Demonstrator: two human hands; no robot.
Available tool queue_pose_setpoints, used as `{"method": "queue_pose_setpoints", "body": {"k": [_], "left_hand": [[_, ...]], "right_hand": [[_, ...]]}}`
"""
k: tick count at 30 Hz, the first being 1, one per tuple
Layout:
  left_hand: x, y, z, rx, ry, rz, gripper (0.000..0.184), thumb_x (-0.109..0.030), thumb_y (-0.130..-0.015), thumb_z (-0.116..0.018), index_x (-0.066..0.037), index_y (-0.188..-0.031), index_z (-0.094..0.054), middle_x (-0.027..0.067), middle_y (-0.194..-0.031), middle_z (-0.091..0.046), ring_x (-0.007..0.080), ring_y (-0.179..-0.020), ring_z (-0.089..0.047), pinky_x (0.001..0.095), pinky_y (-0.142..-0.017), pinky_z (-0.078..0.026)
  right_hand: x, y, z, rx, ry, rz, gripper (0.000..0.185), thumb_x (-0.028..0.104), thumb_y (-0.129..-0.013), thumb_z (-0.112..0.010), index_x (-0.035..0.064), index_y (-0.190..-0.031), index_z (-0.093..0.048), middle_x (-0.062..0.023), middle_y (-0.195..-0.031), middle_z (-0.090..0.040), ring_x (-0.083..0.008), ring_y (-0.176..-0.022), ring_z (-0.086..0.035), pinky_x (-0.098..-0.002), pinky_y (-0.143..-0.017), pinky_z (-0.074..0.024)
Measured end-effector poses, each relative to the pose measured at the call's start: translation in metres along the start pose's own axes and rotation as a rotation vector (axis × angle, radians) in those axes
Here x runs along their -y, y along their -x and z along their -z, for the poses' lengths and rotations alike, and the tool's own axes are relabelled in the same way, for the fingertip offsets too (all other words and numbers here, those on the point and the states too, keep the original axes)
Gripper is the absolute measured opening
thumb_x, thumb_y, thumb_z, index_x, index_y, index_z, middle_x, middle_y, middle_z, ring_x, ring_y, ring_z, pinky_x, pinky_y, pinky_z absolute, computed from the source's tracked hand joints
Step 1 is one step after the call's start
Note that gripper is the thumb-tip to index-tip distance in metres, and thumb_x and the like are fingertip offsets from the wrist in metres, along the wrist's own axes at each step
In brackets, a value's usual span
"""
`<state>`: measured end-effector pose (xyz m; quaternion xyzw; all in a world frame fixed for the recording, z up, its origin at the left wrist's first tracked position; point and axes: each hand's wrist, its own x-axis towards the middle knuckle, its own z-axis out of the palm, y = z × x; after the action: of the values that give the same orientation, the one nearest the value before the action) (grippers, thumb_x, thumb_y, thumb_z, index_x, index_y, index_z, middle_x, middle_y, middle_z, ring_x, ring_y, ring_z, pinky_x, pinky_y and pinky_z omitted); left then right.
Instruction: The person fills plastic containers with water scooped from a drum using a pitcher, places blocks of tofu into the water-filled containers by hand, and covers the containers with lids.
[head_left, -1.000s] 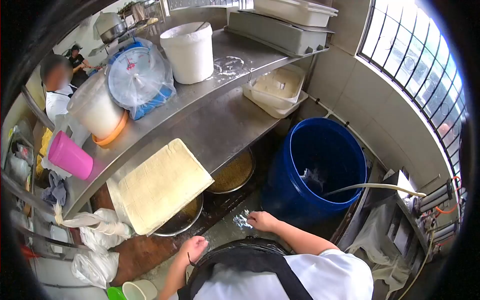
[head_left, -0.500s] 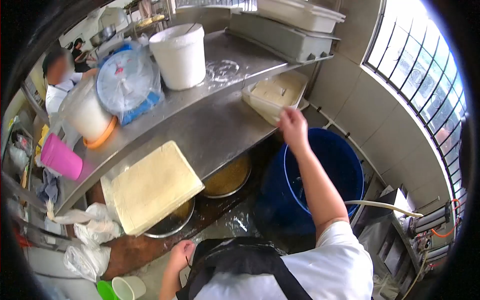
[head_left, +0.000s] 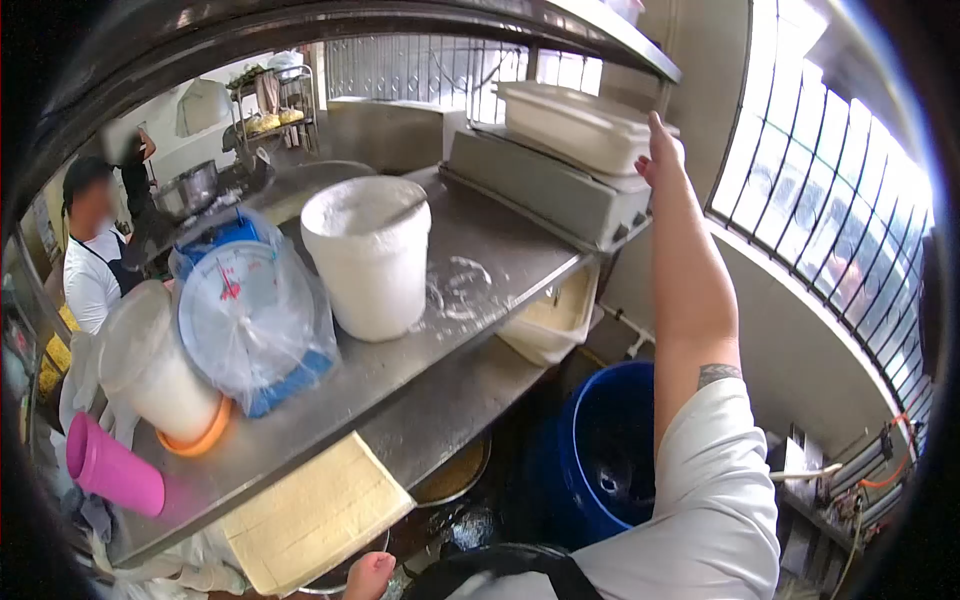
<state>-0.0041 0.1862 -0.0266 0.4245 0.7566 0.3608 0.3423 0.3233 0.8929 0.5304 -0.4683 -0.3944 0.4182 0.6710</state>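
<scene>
My right hand [head_left: 662, 152] is raised at the end of my outstretched arm, at the right end of a white plastic tub [head_left: 575, 125]. Its fingers are apart, with the thumb away from them; whether it touches the tub is unclear. The tub rests on a grey container [head_left: 540, 185] on the steel counter. Low in the view, my left hand [head_left: 371, 574] is curled near my body, beside a pale yellow slab [head_left: 315, 515]. What it holds, if anything, is hidden.
A white bucket [head_left: 368, 265], a plastic-wrapped scale [head_left: 245, 310], a lidded tub [head_left: 160, 360] and a pink cup [head_left: 115, 465] stand on the counter [head_left: 400, 360]. A blue barrel [head_left: 600, 440] is below right. Two people are at the back left.
My right hand has risen from the lower shelf tub and barrel to the upper white tub, and its fingers have spread. The view has tilted upward. My left hand stays low.
</scene>
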Motion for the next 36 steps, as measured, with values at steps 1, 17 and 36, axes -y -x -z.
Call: {"method": "queue_pose_setpoints", "body": {"k": [1,17,36], "left_hand": [[-0.004,-0.015,0.002,-0.011,0.012,-0.011,0.039,-0.037,-0.1,-0.065,-0.002,-0.117,-0.071,0.0142,-0.091,-0.073,0.0244,-0.077,-0.069,0.0392,-0.074,-0.055],[-0.057,-0.071,-0.017,0.018,0.079,-0.018,0.029,-0.03,-0.097,-0.072,-0.002,-0.103,-0.073,0.0163,-0.091,-0.076,0.0254,-0.085,-0.075,0.0377,-0.08,-0.058],[-0.195,-0.119,-0.092,0.008,-0.003,-0.142,0.026,-0.028,-0.102,-0.064,-0.002,-0.103,-0.068,0.0154,-0.084,-0.07,0.0261,-0.078,-0.068,0.0387,-0.072,-0.053]], "right_hand": [[0.006,-0.011,-0.009,-0.027,-0.001,-0.047,0.087,0.067,-0.079,-0.083,0.0155,-0.144,-0.056,-0.0164,-0.151,-0.048,-0.0347,-0.101,-0.058,-0.0431,-0.072,-0.0543],[-0.017,-0.034,0.05,0.053,-0.644,0.153,0.047,0.005,-0.079,-0.077,-0.0024,-0.121,-0.058,-0.0146,-0.11,-0.063,-0.0312,-0.092,-0.069,-0.0456,-0.071,-0.0622],[-0.104,0.247,0.557,-0.075,-0.222,-0.008,0.055,0.024,-0.088,-0.068,-0.0051,-0.132,-0.055,-0.0184,-0.121,-0.066,-0.0305,-0.11,-0.069,-0.0443,-0.094,-0.0592]]}}
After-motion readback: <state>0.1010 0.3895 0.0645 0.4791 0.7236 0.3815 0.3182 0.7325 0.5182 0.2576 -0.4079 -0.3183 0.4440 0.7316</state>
